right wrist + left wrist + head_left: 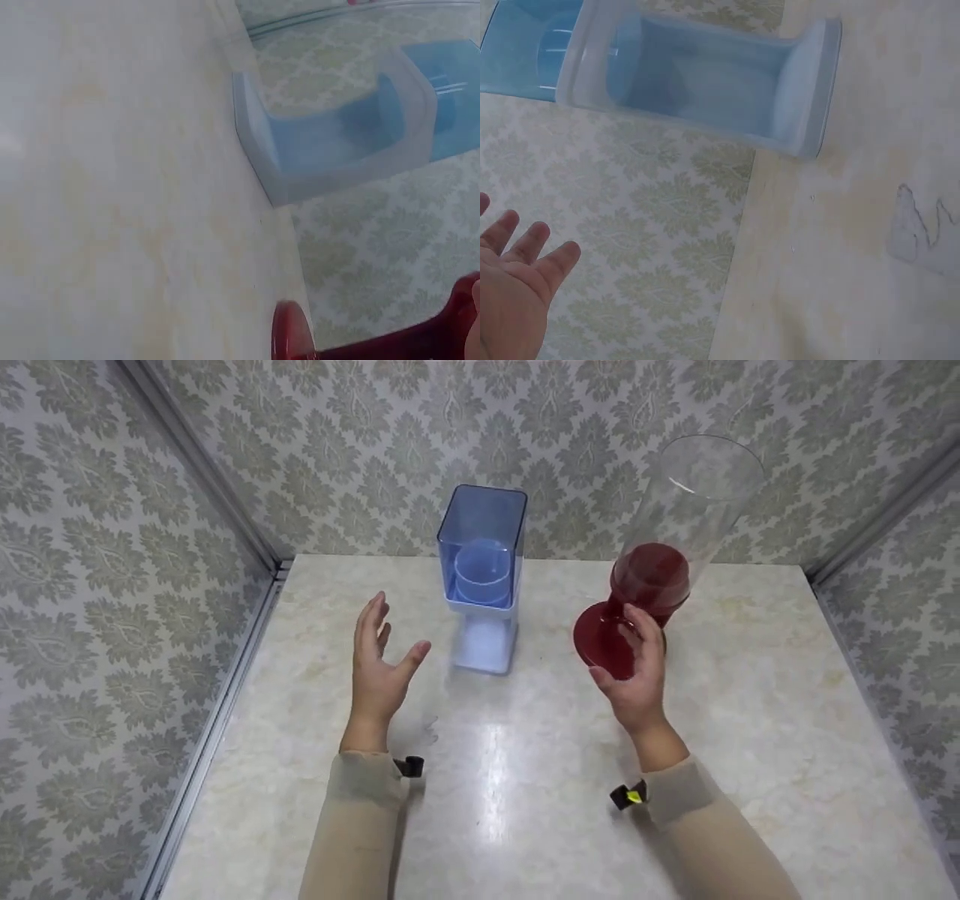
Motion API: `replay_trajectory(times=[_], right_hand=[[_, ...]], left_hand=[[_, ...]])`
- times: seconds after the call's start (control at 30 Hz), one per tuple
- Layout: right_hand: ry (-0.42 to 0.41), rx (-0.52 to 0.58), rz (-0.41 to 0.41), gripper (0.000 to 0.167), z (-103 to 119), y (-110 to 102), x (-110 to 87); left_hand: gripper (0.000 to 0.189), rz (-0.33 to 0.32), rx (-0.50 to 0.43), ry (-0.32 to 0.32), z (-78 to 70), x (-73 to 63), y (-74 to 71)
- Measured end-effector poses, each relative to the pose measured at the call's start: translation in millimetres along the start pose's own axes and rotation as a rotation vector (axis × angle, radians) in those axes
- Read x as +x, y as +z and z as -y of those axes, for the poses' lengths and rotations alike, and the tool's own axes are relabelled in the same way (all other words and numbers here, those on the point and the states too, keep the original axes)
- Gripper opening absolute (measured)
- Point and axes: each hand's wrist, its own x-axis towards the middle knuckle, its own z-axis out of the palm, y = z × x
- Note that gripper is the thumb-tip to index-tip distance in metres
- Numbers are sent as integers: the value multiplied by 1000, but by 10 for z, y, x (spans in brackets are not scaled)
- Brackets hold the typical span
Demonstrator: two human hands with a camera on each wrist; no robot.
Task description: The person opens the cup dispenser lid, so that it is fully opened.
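Toward the back of the table stands a light blue dispenser-like stand (486,641), topped by a see-through blue square container (480,521) with a round piece inside. To its left my left hand (379,667) is raised, fingers spread from the thumb, apart from it and holding nothing. On the right, a red stand (604,641) with a round foot carries a tall clear cylinder (675,521). My right hand (637,675) is in front of that stand, thumb and fingers apart and gently curved. Whether it touches the red stand I cannot tell.
A pale marbled table (510,780) lies beneath both hands. Patterned wallpaper panels (360,457) rise behind and at both sides. A metal rail (217,720) runs along the left edge. Small black devices (411,766) sit at the wrists.
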Motion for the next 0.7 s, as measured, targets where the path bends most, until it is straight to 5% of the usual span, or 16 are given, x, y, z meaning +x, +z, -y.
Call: replay_trajectory(times=[0.23, 0.47, 0.7], right_hand=[[205, 60, 77, 118, -72, 399, 163], [298, 130, 127, 122, -175, 611, 284], [339, 106, 204, 139, -279, 795, 470]], left_hand=[[88, 51, -65, -8, -7, 164, 201], [110, 140, -146, -25, 32, 291, 330], [81, 149, -131, -76, 52, 415, 408]])
